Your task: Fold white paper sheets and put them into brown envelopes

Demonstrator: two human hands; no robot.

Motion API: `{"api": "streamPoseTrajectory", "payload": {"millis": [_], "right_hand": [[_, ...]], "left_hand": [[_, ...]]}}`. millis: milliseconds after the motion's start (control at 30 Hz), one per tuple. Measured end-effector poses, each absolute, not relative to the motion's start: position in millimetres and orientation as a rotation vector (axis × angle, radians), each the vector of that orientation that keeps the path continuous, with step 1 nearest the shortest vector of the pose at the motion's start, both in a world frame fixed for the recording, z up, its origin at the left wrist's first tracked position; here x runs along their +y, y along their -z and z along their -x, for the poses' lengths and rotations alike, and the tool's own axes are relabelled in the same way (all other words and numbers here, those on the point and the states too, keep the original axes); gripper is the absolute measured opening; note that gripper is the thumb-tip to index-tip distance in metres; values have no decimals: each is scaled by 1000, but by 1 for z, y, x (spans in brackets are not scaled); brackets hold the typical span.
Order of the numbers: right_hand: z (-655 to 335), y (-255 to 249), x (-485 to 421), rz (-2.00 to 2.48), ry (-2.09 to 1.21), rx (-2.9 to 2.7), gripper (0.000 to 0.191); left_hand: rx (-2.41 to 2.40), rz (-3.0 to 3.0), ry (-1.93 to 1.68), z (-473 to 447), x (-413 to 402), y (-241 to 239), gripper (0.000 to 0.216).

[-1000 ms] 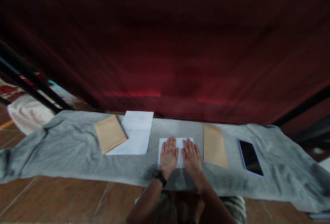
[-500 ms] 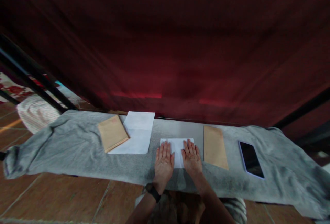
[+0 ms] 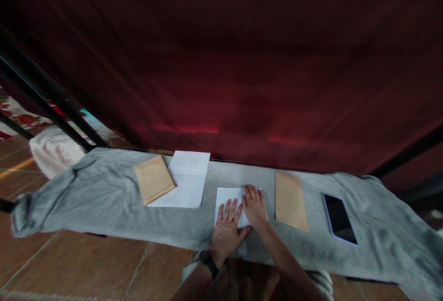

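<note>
A folded white sheet of paper (image 3: 226, 194) lies flat on the grey cloth, under both hands. My left hand (image 3: 227, 227) rests palm down on its lower left part, fingers spread, with a dark watch (image 3: 208, 263) on the wrist. Flat on the upper right part of the paper lies my right hand (image 3: 254, 205), fingers stretched out and close to each other. To the right, a single brown envelope (image 3: 290, 201) lies beside the paper, apart from the hand.
At left, a stack of brown envelopes (image 3: 154, 180) overlaps creased white paper (image 3: 188, 178). A phone (image 3: 339, 219) lies far right. Grey cloth (image 3: 104, 199) covers the narrow surface. Behind it hangs a dark red curtain (image 3: 221, 70), with black bars (image 3: 69, 116) at left and tiled floor below.
My left hand has slid down toward the paper's near edge and spread its fingers. My right hand has shifted slightly up and left across the sheet. The view has tilted slightly.
</note>
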State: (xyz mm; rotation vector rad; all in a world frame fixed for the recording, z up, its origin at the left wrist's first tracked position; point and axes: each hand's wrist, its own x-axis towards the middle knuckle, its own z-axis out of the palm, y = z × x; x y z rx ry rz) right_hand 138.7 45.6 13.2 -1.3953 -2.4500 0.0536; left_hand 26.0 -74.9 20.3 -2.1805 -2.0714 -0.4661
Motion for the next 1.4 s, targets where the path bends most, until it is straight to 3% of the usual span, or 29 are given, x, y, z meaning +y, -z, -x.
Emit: {"api": "streamPoseTrajectory", "payload": {"millis": [367, 600, 833, 1400], "right_hand": [[-158, -17, 58, 1340, -42, -2455, 40], [-154, -12, 43, 1312, 13, -2423, 45], [-155, -4, 10, 1291, 0, -2494, 47], [-157, 5, 7, 1424, 183, -2343, 51]], "left_hand": [[-2024, 2230, 464, -15, -74, -25, 69], [-1992, 2214, 444, -14, -75, -23, 68], [-2013, 2173, 469, -15, -74, -22, 52], [-2298, 1903, 467, 0, -25, -10, 55]]}}
